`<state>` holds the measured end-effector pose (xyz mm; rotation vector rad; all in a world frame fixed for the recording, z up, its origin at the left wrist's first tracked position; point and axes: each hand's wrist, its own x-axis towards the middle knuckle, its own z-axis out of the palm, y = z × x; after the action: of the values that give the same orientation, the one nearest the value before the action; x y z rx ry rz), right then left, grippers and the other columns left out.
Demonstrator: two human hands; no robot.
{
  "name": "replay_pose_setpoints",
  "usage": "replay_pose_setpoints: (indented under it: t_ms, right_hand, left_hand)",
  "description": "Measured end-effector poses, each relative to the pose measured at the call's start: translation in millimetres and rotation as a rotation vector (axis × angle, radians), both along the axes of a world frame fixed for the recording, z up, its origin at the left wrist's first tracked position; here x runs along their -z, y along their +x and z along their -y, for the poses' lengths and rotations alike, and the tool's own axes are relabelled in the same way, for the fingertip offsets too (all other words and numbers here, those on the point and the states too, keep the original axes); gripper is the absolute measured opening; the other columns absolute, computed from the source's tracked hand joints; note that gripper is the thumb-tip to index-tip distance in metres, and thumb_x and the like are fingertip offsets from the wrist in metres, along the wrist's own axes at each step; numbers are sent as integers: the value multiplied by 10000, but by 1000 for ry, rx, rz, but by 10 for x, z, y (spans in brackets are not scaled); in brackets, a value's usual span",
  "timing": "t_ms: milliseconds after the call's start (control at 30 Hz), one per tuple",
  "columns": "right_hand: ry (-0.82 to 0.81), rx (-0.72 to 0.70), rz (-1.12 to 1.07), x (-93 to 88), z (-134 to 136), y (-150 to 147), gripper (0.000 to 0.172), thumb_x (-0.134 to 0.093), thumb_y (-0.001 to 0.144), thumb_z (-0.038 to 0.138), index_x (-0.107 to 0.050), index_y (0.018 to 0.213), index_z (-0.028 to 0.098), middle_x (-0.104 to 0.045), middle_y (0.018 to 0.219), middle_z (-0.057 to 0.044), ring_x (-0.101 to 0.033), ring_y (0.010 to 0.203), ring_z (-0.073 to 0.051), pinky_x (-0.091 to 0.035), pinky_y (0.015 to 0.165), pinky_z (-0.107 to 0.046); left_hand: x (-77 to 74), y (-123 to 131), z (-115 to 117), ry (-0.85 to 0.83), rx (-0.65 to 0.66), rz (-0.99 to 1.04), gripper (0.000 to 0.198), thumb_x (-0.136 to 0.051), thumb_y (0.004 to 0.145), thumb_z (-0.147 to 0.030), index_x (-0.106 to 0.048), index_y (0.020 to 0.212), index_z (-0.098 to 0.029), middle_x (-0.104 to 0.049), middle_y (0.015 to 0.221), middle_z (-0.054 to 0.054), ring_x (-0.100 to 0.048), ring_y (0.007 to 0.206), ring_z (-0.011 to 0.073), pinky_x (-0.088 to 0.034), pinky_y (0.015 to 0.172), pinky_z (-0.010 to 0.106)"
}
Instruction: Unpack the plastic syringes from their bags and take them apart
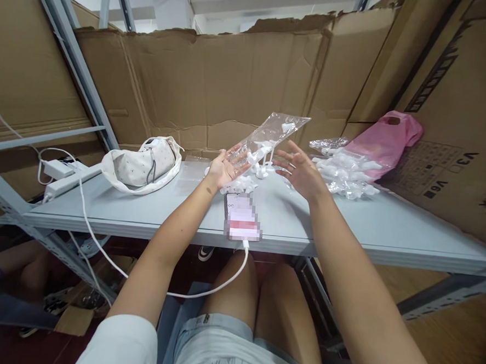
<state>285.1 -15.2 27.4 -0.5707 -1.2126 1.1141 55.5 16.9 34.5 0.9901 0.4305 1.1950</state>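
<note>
A clear plastic bag (266, 129) with small white plastic pieces is tilted up above the table, its upper end toward the right. Against its lower left side is my left hand (226, 170), palm up with the fingers spread; I cannot tell whether the bag rests on them. My right hand (299, 169) stands just right of the bag, fingers apart and holding nothing. Between the hands are white plastic pieces (262, 169) with round ends and thin stems. More small white pieces (239, 185) lie in a pile below my left hand.
A phone (243, 217) with a white cable (224, 284) lies at the table's front edge. Filled clear bags (346, 172) and a pink plastic bag (389, 141) are at right. A white cloth pouch (143, 165) and power strip (72, 180) sit left. Cardboard (216, 81) walls the back.
</note>
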Motion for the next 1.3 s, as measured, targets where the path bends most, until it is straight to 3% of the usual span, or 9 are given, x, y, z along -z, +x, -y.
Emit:
replay_pose_setpoints:
  t_ms: [333,633,800,1033,1300]
  right_hand:
    - [18,-116,146,86,-87,-25,571,-734,694,517,-557,1223,399,-668,1157,6,-673,973,-210,-551,872,-401]
    - [21,-149,117,86,-42,-156,631,-773,688,373,-511,1260,419,-622,1231,8,-662,882,-155,-554,889,-412]
    - [15,-130,50,102,-56,-253,536,-772,688,348,-574,1186,336,-649,1045,14,-659,836,-117,-541,925,-339]
    - [-66,2,24,145,-131,-311,385,-726,725,289,-595,1087,279,-680,959,-2,-665,774,-119,-576,855,-320]
    - [-57,89,2,140,-142,-304,298,-692,710,212,-613,996,245,-694,950,-14,-674,814,-129,-566,879,-342]
  left_hand:
    - [59,28,-23,-95,81,-80,525,-232,943,-528,-558,1191,-199,-641,1127,122,-664,939,233,-514,901,447]
    - [40,67,32,-123,145,-13,588,-245,909,-606,-568,1145,-176,-641,1001,130,-655,913,239,-518,894,475]
    - [-1,76,98,-157,116,9,649,-282,865,-678,-570,1111,-151,-628,998,143,-640,933,245,-523,889,458]
    - [13,85,93,-167,112,4,658,-279,844,-710,-583,995,-146,-605,982,142,-629,974,267,-516,887,474]
    - [21,116,88,-183,112,-58,690,-257,862,-682,-574,1156,-145,-583,1156,182,-624,1016,276,-537,871,453]
